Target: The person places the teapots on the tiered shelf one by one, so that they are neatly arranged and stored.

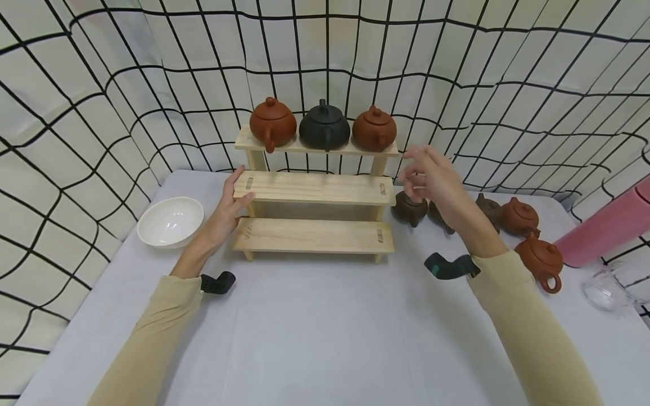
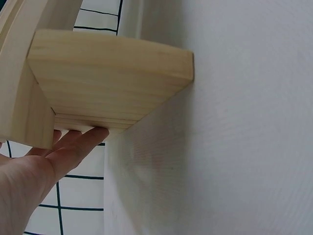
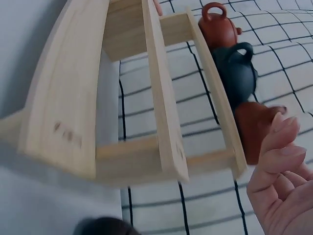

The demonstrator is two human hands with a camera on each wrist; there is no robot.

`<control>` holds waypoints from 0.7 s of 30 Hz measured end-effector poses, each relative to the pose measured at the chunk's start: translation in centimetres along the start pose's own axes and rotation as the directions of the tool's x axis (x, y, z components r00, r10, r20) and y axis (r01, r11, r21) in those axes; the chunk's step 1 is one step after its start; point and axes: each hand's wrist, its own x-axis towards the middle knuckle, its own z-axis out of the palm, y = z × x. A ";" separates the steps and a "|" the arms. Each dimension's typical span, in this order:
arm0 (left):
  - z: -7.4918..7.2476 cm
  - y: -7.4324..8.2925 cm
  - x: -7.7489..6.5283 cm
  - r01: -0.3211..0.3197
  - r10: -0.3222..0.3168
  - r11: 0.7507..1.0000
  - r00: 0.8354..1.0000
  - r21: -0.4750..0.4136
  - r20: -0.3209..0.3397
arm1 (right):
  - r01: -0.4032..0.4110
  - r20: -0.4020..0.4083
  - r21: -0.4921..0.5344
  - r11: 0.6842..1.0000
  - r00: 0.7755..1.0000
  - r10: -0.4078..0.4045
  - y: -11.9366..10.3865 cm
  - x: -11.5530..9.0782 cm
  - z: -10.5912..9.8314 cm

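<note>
A three-tier wooden stand [image 1: 315, 189] stands in the middle of the table. On its top shelf sit a red-brown teapot [image 1: 272, 119], a black teapot [image 1: 324, 125] and another red-brown teapot [image 1: 374, 129], side by side. My left hand [image 1: 223, 208] holds the left end of the middle shelf, thumb at the front edge and fingers at the end. Just right of the top shelf hovers my right hand [image 1: 431, 175], its fingers loosely bent and nothing in them. In the right wrist view those fingertips [image 3: 286, 125] overlap the nearest red-brown teapot [image 3: 254, 127].
A white bowl [image 1: 171, 222] lies left of the stand. Right of it are a dark brown teapot [image 1: 409, 208], several more teapots including a red-brown one [image 1: 540, 256], a pink cylinder [image 1: 609, 225] and a clear glass vessel [image 1: 606, 290]. Black grid netting [image 1: 325, 45] hangs behind.
</note>
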 end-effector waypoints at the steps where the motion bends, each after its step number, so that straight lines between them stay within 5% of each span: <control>1: 0.0 0.0 0.0 -0.001 0.001 1.000 1.000 0.003 0.000 | 0.003 -0.003 -0.021 1.000 1.000 -0.003 0.3 -0.8 -0.7; 10: 0.1 -0.1 0.1 -0.033 0.033 0.999 0.999 -0.002 0.000 | 0.021 -0.065 -0.189 0.982 0.997 -0.034 5.3 -8.1 -8.1; 21: 0.1 -0.2 0.1 -0.026 0.026 1.000 1.000 -0.007 0.007 | -0.198 -0.235 -0.418 0.887 0.966 0.105 12.9 -15.8 -15.7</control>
